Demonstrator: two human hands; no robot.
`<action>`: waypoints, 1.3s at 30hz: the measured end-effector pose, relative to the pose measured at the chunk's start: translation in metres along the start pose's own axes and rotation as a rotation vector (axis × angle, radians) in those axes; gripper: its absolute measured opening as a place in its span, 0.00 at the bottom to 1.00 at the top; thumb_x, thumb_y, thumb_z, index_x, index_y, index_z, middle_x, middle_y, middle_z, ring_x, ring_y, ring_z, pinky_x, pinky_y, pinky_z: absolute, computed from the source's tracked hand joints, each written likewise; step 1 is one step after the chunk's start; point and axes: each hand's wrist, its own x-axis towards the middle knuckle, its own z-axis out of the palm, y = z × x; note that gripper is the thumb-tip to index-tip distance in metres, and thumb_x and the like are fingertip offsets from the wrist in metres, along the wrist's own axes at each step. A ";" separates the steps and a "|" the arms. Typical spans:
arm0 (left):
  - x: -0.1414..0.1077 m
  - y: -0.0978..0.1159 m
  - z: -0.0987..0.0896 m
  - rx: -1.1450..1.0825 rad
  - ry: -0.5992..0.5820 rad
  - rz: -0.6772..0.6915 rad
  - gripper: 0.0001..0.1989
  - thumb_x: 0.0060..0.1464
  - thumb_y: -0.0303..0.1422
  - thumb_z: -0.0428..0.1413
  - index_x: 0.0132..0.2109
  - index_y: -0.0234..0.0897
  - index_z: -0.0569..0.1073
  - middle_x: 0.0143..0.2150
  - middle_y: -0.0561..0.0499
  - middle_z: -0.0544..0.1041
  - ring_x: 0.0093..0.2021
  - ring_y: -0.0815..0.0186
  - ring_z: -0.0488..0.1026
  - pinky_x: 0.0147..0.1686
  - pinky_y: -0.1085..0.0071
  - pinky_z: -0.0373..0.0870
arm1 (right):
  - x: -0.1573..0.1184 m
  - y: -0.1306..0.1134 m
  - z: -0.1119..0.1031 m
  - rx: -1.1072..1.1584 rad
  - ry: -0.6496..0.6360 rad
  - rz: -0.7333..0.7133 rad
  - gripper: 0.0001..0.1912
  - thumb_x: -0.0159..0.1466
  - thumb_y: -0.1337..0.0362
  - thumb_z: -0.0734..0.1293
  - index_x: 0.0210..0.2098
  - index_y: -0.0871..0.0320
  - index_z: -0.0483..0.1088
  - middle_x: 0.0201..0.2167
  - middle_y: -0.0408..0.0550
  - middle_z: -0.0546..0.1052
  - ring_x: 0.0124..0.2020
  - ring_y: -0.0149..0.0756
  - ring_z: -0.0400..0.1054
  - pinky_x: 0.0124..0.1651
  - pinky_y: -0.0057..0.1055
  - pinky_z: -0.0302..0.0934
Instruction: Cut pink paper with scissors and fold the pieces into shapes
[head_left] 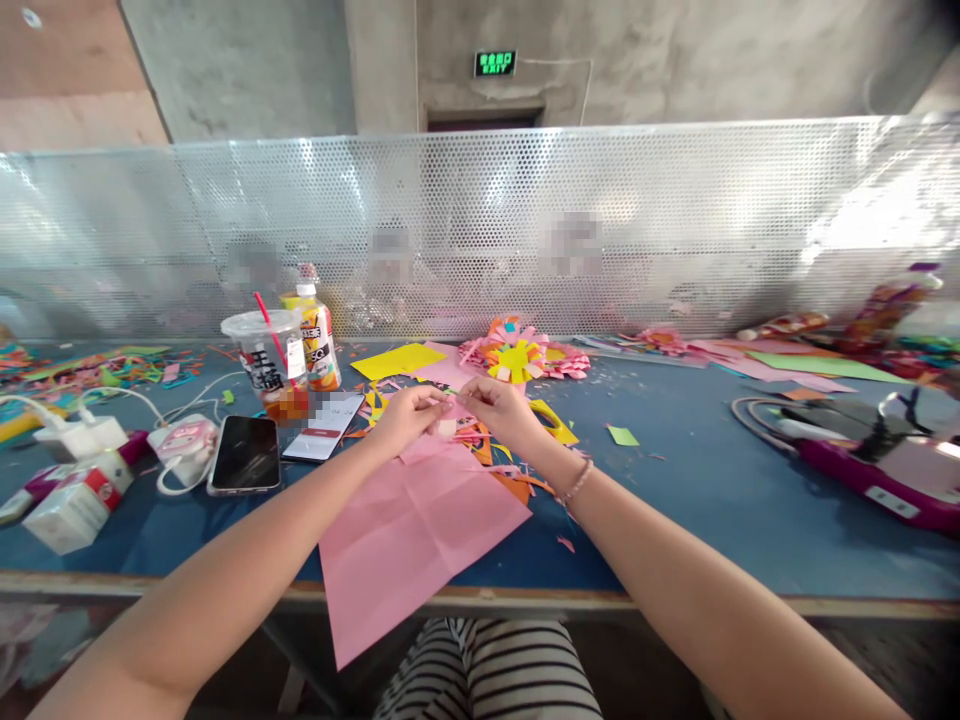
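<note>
Close together over the middle of the table, my left hand (416,415) and my right hand (499,405) are both closed in a pinch. Whatever lies between the fingertips is small and mostly hidden; a pale pink bit of paper shows just under them. Below the hands a creased pink paper sheet (427,530) lies on the table, its near corner hanging over the front edge. Orange, pink and yellow paper scraps (517,485) lie beside the sheet, partly under my right wrist. Beyond my hands is a paper flower (514,360) in pink, yellow and orange.
At left stand a plastic drink cup (262,360) with a red straw and a juice bottle (319,340). Two phones, a black one (245,455) and a lit one (326,425), lie nearby. Cables run to a purple device (885,470) at right. A perforated metal screen (480,230) borders the back.
</note>
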 end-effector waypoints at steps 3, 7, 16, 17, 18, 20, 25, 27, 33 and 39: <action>0.000 -0.001 0.000 0.046 0.019 0.026 0.15 0.47 0.42 0.51 0.36 0.34 0.71 0.14 0.59 0.57 0.15 0.75 0.54 0.16 0.77 0.49 | 0.001 0.002 0.000 0.037 -0.005 -0.001 0.07 0.56 0.64 0.59 0.24 0.61 0.64 0.18 0.39 0.60 0.20 0.24 0.52 0.23 0.23 0.47; 0.000 -0.004 -0.001 0.136 0.049 0.015 0.15 0.48 0.41 0.50 0.34 0.34 0.73 0.16 0.57 0.60 0.16 0.74 0.55 0.17 0.76 0.51 | 0.002 0.006 0.000 0.090 -0.026 -0.003 0.07 0.56 0.63 0.60 0.25 0.61 0.65 0.18 0.38 0.60 0.20 0.24 0.51 0.23 0.23 0.47; -0.001 -0.005 0.003 0.184 0.073 0.192 0.14 0.49 0.39 0.49 0.26 0.33 0.70 0.21 0.53 0.67 0.23 0.71 0.61 0.24 0.74 0.57 | 0.000 0.009 0.002 0.131 -0.077 -0.005 0.07 0.55 0.63 0.61 0.26 0.61 0.66 0.17 0.38 0.59 0.18 0.23 0.50 0.22 0.23 0.47; -0.001 -0.004 0.003 0.183 0.068 0.191 0.14 0.49 0.39 0.49 0.26 0.33 0.70 0.21 0.53 0.67 0.22 0.71 0.61 0.24 0.74 0.57 | 0.000 0.009 0.002 0.119 -0.079 -0.017 0.07 0.55 0.64 0.61 0.25 0.61 0.66 0.18 0.38 0.60 0.18 0.23 0.50 0.22 0.23 0.47; -0.001 -0.004 0.004 0.188 0.065 0.195 0.13 0.49 0.39 0.49 0.25 0.33 0.69 0.20 0.53 0.67 0.22 0.72 0.61 0.24 0.75 0.57 | 0.000 0.009 0.002 0.106 -0.084 -0.028 0.07 0.55 0.64 0.61 0.25 0.61 0.66 0.18 0.38 0.60 0.19 0.23 0.50 0.22 0.23 0.47; -0.002 -0.003 0.003 0.205 0.053 0.211 0.14 0.49 0.38 0.48 0.23 0.34 0.67 0.19 0.54 0.65 0.21 0.72 0.60 0.23 0.75 0.55 | 0.000 0.008 0.002 0.076 -0.091 -0.051 0.07 0.55 0.64 0.61 0.24 0.61 0.65 0.19 0.39 0.61 0.20 0.23 0.52 0.22 0.23 0.48; -0.002 -0.001 -0.002 0.214 0.097 0.203 0.15 0.51 0.38 0.47 0.21 0.35 0.63 0.17 0.55 0.62 0.20 0.72 0.58 0.24 0.75 0.54 | -0.003 0.000 0.003 -0.046 -0.069 -0.072 0.10 0.58 0.63 0.59 0.27 0.61 0.68 0.21 0.42 0.66 0.22 0.26 0.57 0.25 0.24 0.52; -0.002 -0.001 -0.004 0.200 0.127 0.182 0.15 0.51 0.38 0.46 0.21 0.35 0.64 0.18 0.55 0.63 0.20 0.72 0.58 0.23 0.74 0.53 | -0.004 -0.002 0.003 -0.103 -0.038 -0.092 0.09 0.58 0.63 0.60 0.30 0.60 0.70 0.25 0.45 0.69 0.25 0.27 0.60 0.27 0.24 0.55; 0.000 -0.006 -0.003 0.185 0.159 0.149 0.17 0.51 0.40 0.45 0.21 0.35 0.63 0.19 0.54 0.65 0.21 0.72 0.59 0.23 0.75 0.54 | -0.005 -0.001 0.003 -0.196 0.057 -0.162 0.09 0.56 0.67 0.62 0.36 0.57 0.72 0.34 0.48 0.73 0.34 0.31 0.65 0.33 0.26 0.59; 0.004 -0.015 -0.001 0.043 0.166 0.099 0.13 0.49 0.39 0.48 0.25 0.34 0.67 0.20 0.55 0.65 0.22 0.72 0.61 0.24 0.75 0.56 | -0.005 -0.001 0.003 -0.232 0.082 -0.188 0.09 0.56 0.68 0.62 0.33 0.58 0.73 0.30 0.48 0.75 0.31 0.31 0.66 0.34 0.27 0.60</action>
